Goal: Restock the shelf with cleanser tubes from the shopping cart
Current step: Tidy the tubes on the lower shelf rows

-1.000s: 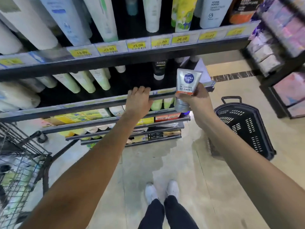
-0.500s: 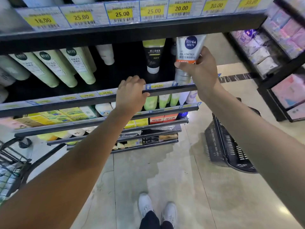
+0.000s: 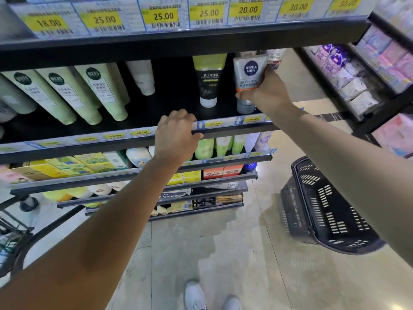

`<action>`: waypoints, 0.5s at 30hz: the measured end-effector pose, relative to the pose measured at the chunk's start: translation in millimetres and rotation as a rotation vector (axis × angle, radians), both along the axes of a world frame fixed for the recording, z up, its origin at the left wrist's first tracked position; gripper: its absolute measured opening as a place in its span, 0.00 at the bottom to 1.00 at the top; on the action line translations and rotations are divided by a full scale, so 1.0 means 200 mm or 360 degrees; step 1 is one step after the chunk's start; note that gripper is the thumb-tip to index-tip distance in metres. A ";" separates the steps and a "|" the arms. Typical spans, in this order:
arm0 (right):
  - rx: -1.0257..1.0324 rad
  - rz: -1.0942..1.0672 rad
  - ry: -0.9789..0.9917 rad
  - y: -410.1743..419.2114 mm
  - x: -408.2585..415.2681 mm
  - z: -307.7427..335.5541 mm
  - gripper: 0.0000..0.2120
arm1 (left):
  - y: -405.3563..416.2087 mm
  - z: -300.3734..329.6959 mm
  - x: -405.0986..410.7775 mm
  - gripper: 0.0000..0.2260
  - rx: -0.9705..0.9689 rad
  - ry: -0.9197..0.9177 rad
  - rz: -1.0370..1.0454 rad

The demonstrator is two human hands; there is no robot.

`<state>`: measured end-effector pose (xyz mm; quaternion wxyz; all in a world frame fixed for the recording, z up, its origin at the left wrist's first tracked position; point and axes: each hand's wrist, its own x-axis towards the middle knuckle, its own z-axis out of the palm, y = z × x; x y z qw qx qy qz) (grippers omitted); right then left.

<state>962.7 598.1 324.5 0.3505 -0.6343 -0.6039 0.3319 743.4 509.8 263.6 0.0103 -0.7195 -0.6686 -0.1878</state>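
My right hand (image 3: 266, 92) grips a silver Nivea Men cleanser tube (image 3: 248, 74), which stands cap down on the black shelf (image 3: 143, 117) near its right end. A black and green men's tube (image 3: 209, 81) stands just left of it, and another tube (image 3: 276, 58) shows behind my fingers. My left hand (image 3: 176, 136) rests on the shelf's front rail, fingers curled over the edge. Several pale green tubes (image 3: 93, 95) lean on the left part of the shelf. The shopping cart (image 3: 9, 233) shows only as a wire corner at the lower left.
A black plastic basket (image 3: 330, 209) sits on the floor to the right. The shelf above, lined with yellow price tags (image 3: 164, 16), overhangs the tubes. Lower shelves hold boxes and bottles. A rack of pink and purple packs (image 3: 362, 70) stands at the right. My white shoes (image 3: 210, 296) are below.
My right hand has carried the Nivea tube up from in front of the shelf rail and onto the shelf, beside the black and green tube. My left hand has stayed on the rail.
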 end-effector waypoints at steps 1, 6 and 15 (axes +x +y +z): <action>-0.0005 -0.0007 -0.0013 0.00 0.00 0.00 0.30 | 0.00 0.00 0.00 0.17 0.0004 -0.0004 -0.0002; -0.0060 -0.0148 -0.0053 -0.01 0.00 -0.02 0.30 | 0.00 0.00 0.00 0.16 0.0033 -0.0007 0.0003; -0.0041 -0.0294 0.0026 0.09 -0.07 -0.02 0.30 | 0.00 -0.01 0.00 0.18 0.0040 0.0000 0.0006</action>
